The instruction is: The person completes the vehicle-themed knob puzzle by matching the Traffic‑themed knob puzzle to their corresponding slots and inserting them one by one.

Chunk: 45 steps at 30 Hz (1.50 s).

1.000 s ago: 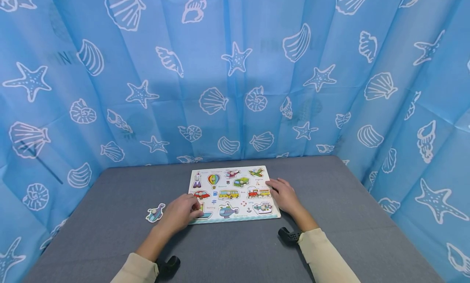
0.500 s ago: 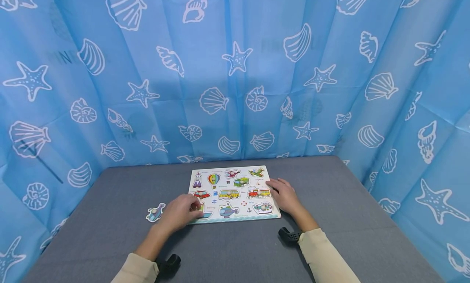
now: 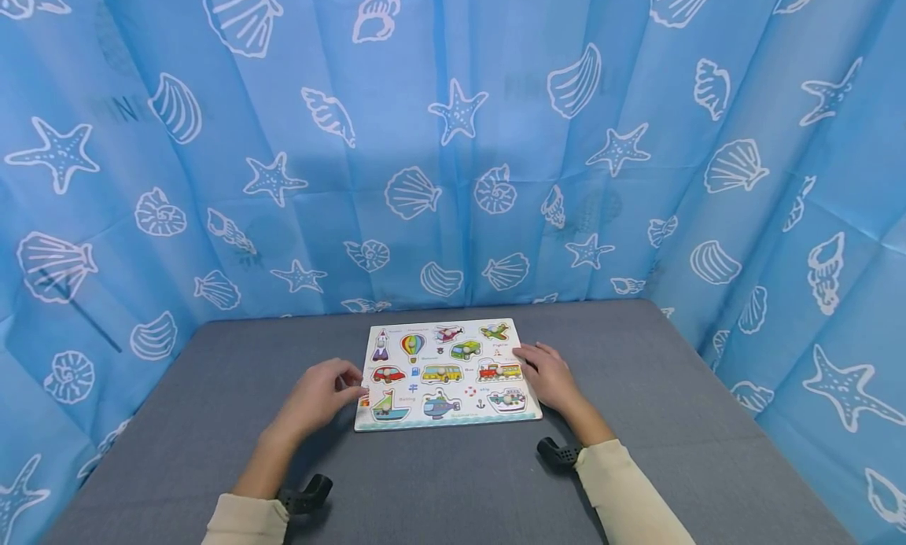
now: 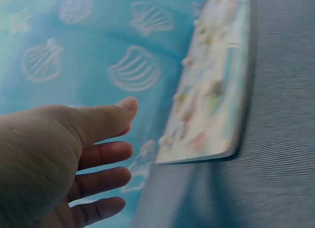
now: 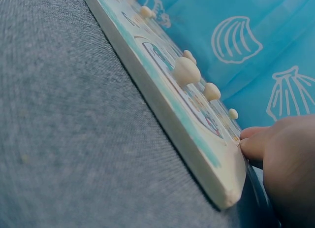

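A wooden knob puzzle board with vehicle pictures lies on the table. My left hand is just off its left edge, fingers loosely extended; in the left wrist view the hand holds nothing. The sailing boat shows at the board's lower left, a submarine beside it. My right hand rests its fingertips on the board's right edge. In the right wrist view its fingers touch that edge near the corner. The loose puzzle piece seen earlier is hidden by my left hand and wrist.
Grey cloth covers the table. Behind it and along the sides hangs a blue curtain printed with white seashells. Round wooden knobs stand up from the board's pieces.
My left hand has moved left off the board, uncovering the sailing boat and now covering the loose puzzle piece. My right hand stays at the board's right edge.
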Each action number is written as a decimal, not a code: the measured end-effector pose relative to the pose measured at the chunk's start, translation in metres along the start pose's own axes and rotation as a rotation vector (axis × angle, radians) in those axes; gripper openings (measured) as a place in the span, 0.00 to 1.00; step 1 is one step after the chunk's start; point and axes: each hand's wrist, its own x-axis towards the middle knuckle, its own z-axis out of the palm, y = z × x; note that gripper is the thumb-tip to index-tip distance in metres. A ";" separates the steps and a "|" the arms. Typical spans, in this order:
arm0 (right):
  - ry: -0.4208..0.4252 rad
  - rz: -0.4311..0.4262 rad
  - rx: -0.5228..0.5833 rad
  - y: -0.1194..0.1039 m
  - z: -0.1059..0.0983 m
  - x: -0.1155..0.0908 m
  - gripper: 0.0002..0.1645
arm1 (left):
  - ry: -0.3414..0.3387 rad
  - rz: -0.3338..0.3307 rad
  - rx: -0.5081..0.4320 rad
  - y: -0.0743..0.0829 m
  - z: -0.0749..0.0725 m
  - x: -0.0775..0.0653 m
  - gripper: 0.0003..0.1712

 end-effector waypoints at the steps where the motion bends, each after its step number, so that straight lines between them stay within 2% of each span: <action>1: -0.003 0.003 -0.003 0.000 0.000 0.000 0.22 | 0.010 -0.008 -0.009 -0.002 -0.004 -0.001 0.09; 8: -0.011 0.004 0.003 0.000 0.000 0.000 0.22 | 0.062 -0.043 -0.062 -0.010 -0.028 -0.007 0.11; 16: -0.003 -0.013 0.000 0.000 0.001 0.000 0.22 | 0.062 -0.127 -0.085 -0.033 -0.038 -0.015 0.10; 23: -0.009 -0.008 0.009 0.002 0.000 0.000 0.22 | 0.044 -0.161 -0.093 -0.054 -0.042 -0.021 0.10; 26: -0.006 -0.008 0.017 0.003 -0.001 0.000 0.22 | 0.017 -0.185 -0.091 -0.059 -0.044 -0.024 0.10; 31: -0.009 -0.010 0.026 0.002 -0.001 0.000 0.22 | -0.059 -0.266 -0.085 -0.066 -0.045 -0.028 0.12; 34: -0.015 -0.004 0.023 0.001 -0.001 0.000 0.22 | -0.083 -0.305 -0.078 -0.070 -0.044 -0.029 0.14; 45: -0.021 0.008 0.015 0.001 0.000 0.002 0.22 | -0.082 -0.316 -0.066 -0.080 -0.034 -0.030 0.16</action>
